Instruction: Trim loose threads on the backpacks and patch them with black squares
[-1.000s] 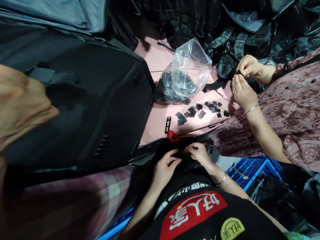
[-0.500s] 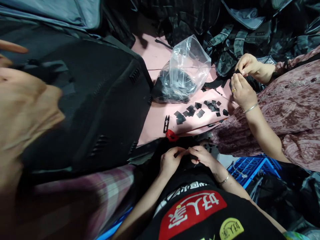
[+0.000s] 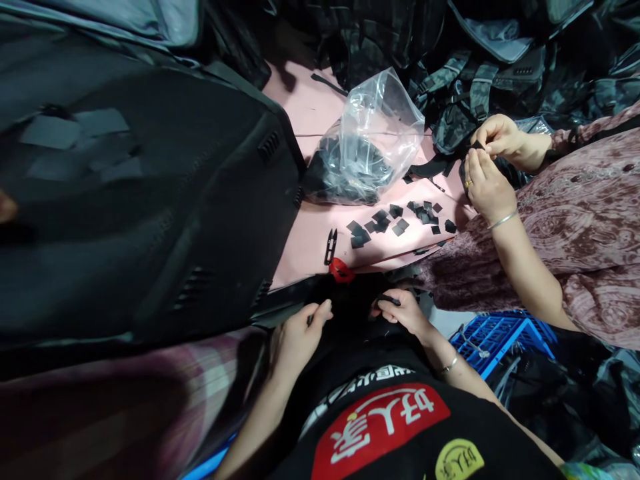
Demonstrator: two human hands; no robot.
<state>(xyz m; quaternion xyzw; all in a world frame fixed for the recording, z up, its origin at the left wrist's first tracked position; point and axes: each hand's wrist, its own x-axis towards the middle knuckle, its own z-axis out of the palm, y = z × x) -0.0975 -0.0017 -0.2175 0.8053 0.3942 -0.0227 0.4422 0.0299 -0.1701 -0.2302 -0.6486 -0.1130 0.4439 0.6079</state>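
Over my black apron (image 3: 345, 373), my left hand (image 3: 297, 337) pinches a small dark piece between thumb and finger; most of it is hidden. My right hand (image 3: 403, 311) is closed on a small black piece (image 3: 389, 300), whose end shows above the fingers. The two hands are a little way apart. On the pink table (image 3: 305, 257) beyond them lie black thread snips (image 3: 331, 247) beside a red item (image 3: 341, 270). Several black fabric squares (image 3: 399, 227) are scattered to the right of the snips.
A clear plastic bag (image 3: 380, 113) of dark pieces stands on the table. At left lies a large black bag (image 3: 220, 200) with gray patches (image 3: 53, 131). On the right, a co-worker's hands (image 3: 487, 177) hold a small black piece. A blue crate (image 3: 510, 340) sits below.
My hands were together and have separated, the left moving left and down. A blurred co-worker's hand at the far left has mostly withdrawn, uncovering gray patches.
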